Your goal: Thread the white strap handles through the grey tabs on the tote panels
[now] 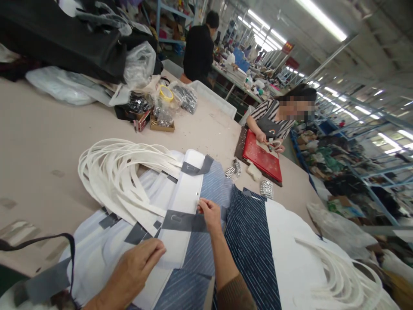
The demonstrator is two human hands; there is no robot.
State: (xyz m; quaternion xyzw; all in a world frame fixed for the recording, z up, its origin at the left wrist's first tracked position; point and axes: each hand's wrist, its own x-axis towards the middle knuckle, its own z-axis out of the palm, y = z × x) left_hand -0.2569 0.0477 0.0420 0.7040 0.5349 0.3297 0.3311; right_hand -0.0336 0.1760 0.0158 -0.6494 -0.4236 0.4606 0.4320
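My left hand (pixel 139 263) is closed, thumb against bent fingers, above the lower part of a white and blue fabric panel (pixel 172 246). Whatever it may hold is hidden. Further up, the fingertips of my right hand (pixel 210 212) pinch together at the panel, close to a small shiny metal piece (pixel 197 193). What lies between those fingertips is too small to make out. Grey strips with an oval slot, one of them a grey strip (pixel 176 219), cross the panel. Looped white straps (pixel 111 172) lie over the stacked pieces left of it.
On the right lies a dark striped panel (pixel 248 241) with white straps (pixel 342 267). Across the table (pixel 106 125), a co-worker (pixel 272 114) works over a red board (pixel 258 153). Wrapped metal parts (pixel 266 188), a small box (pixel 163 125) and plastic bags (pixel 61 86) lie about.
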